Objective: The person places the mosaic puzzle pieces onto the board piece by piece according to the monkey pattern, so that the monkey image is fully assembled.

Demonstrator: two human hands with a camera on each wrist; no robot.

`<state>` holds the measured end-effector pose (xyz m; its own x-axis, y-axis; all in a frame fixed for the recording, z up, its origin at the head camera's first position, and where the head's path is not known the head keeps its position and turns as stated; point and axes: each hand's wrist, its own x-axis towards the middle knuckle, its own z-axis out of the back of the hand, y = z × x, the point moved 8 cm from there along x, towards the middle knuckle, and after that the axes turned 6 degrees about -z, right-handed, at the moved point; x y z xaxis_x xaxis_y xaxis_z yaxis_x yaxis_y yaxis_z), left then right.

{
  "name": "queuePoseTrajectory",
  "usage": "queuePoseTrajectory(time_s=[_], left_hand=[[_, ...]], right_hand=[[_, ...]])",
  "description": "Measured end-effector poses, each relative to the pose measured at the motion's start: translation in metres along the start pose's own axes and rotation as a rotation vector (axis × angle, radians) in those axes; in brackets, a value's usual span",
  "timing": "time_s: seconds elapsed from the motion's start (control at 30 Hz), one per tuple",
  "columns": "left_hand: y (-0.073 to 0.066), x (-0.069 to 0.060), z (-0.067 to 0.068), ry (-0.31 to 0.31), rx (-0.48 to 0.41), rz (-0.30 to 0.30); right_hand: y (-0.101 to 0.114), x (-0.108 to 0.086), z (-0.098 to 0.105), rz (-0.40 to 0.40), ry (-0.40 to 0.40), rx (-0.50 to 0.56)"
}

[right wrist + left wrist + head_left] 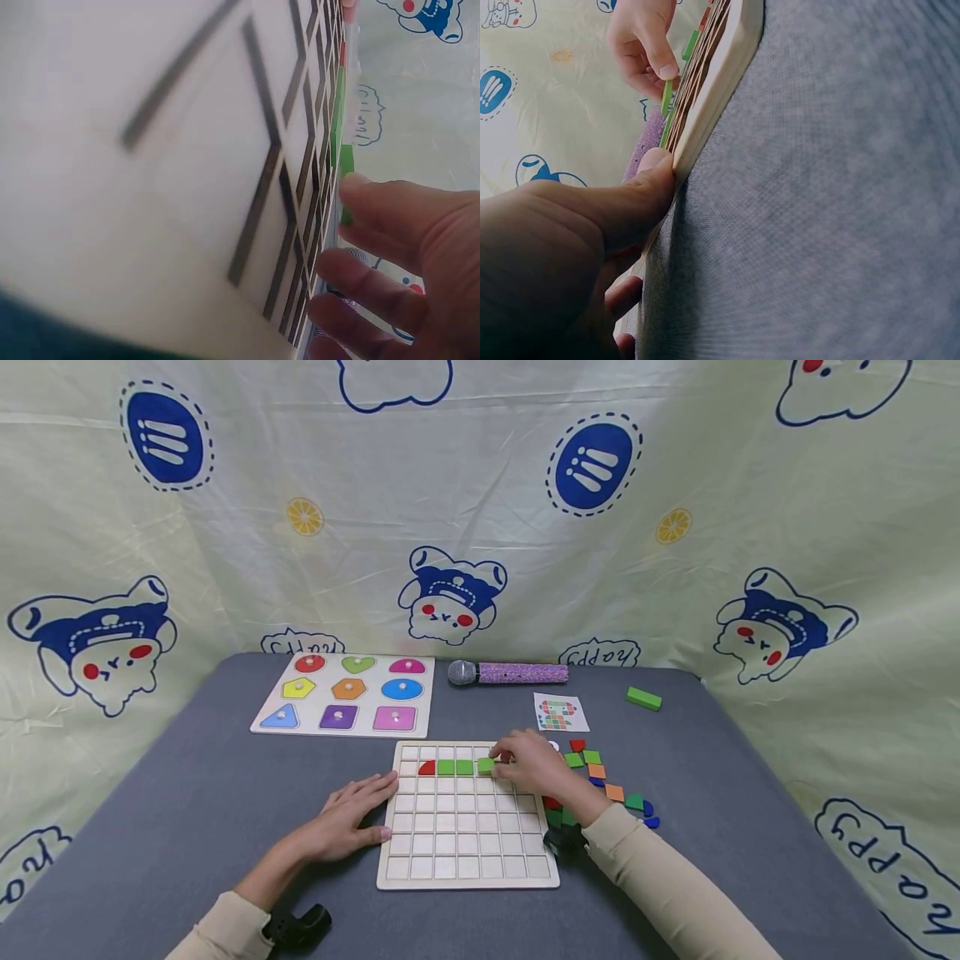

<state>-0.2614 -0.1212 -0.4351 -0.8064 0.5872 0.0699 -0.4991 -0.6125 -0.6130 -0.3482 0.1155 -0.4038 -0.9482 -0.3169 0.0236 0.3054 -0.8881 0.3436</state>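
A person's left sleeve [228,927] lies nearest, at about seven o'clock from the middle of a pale grid board [468,868], with a black device [300,928] at the wrist. The board sits on a grey surface [187,827], its twelve o'clock side facing away from the person. At nine o'clock the left hand [347,821] rests against the board's edge, thumb and fingertips touching it, fingers stretched out, its grip relaxed and holding nothing. Across the board's far part, toward eleven o'clock, a red piece [427,767] with a curved edge lies in the grid, and two green squares [455,767] follow it toward three o'clock. The right hand [532,762] reaches in at about one o'clock, its grip pinching a third green square [485,767] between thumb and finger, just beside that pair; the left wrist view shows it tilted. Small red, green, orange and blue pieces [614,792] lie loose between two and three o'clock. Farther off come a printed card [561,713] between one and two, a shape puzzle [373,702] between ten and eleven, a green block [643,698] at two, and a glittery microphone [522,673] just past twelve. A cartoon-printed curtain [495,543] hangs behind everything.
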Motion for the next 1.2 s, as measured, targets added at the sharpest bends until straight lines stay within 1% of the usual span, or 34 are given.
queuePoseTrajectory(time_s=[0.13, 0.4, 0.6, 0.73, 0.87, 0.97, 1.1, 1.2], left_hand=[[0.000, 0.000, 0.000, -0.006, 0.007, -0.007], [0.001, 0.000, 0.001, 0.003, 0.023, 0.003], [0.000, 0.000, 0.001, -0.003, 0.024, 0.002], [0.000, 0.000, 0.001, -0.004, 0.028, -0.001], [0.001, 0.000, 0.001, -0.003, 0.030, -0.001], [0.000, 0.000, 0.001, -0.004, 0.030, 0.001], [0.001, 0.000, 0.001, -0.004, 0.033, 0.003], [0.001, 0.000, 0.001, -0.004, 0.040, 0.001]], right_hand=[[0.000, 0.003, -0.004, -0.012, 0.026, -0.012], [0.002, 0.005, -0.006, -0.011, 0.047, -0.054], [0.004, 0.005, -0.006, -0.003, 0.049, -0.059], [0.003, 0.005, -0.005, -0.013, 0.046, -0.049], [-0.003, 0.004, 0.001, -0.032, 0.013, -0.034], [-0.011, 0.004, 0.010, -0.035, -0.036, -0.039], [-0.028, 0.004, 0.023, -0.044, -0.110, -0.072], [-0.045, 0.004, 0.031, -0.082, -0.150, -0.102]])
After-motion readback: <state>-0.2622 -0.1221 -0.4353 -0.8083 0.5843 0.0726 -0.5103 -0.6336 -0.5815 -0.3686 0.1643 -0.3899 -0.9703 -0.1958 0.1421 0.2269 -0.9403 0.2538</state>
